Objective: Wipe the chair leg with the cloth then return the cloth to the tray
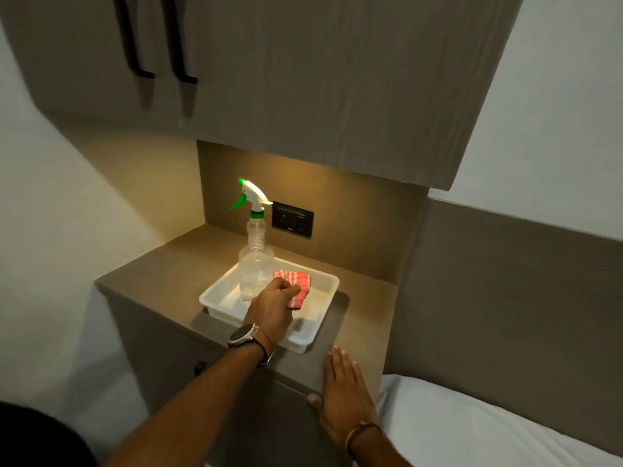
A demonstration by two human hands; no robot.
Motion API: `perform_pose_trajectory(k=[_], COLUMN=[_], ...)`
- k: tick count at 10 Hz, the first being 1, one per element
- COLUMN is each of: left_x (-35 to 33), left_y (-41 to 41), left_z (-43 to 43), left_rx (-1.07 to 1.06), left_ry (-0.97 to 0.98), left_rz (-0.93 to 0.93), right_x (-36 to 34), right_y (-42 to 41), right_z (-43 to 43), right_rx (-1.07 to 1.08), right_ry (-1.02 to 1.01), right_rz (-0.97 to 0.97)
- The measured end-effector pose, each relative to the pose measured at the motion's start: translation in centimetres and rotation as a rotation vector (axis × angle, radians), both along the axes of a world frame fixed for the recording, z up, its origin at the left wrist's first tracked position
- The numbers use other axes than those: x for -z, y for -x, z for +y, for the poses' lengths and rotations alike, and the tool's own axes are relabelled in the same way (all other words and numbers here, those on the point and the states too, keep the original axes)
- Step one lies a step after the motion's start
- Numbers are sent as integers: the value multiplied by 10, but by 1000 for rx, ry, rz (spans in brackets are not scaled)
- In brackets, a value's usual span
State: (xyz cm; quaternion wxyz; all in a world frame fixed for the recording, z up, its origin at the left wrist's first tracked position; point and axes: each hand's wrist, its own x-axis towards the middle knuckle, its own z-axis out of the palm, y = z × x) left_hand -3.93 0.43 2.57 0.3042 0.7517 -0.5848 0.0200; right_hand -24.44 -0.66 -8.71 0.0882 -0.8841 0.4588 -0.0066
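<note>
With our left hand (274, 306) fingers closed on the cloth (296, 286) in the tray (325, 313), beside the spray bottle (255, 261) at its 9 o'clock, and right hand (345, 396) flat and open on the counter (158, 281), we should move the cloth clear of that bottle.

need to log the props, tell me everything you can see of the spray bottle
The spray bottle is clear plastic with a ribbed neck, a green collar, a white spray head and a green trigger and nozzle tip. It stands upright in the far left part of the white tray, nozzle pointing left. It looks nearly empty. The striped cloth lies just to its right; whether they touch cannot be told.
</note>
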Motion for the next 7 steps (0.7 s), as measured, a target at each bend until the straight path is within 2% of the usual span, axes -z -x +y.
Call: perform_pose_trajectory(k=[1, 2, 3, 4, 5, 6, 7], left_x=[8, 19, 33, 36, 42, 31, 17], left_y=[-7, -7, -9, -14, -12, -6, -7], left_z=[-44, -74, -92, -99, -96, -84, -68], left_rx=[49, 108, 212, 339, 360, 376, 335], left_ry=[-104, -285, -679, -944, -990, -963, -884], left_rz=[-125, -149, -182, -326, -482, -527, -427], right_x=[3, 4, 7, 8, 9, 8, 3], right_y=[-2, 0, -3, -4, -3, -6, -2], right_z=[-4, -11, -13, -16, -19, -16, -11], right_rx=[-21, -43, -62, -69, -60, -57, -60], right_ry=[-22, -34, -43, -50, -46, -30, -24], right_rz=[19, 58, 70, 83, 97, 95, 70])
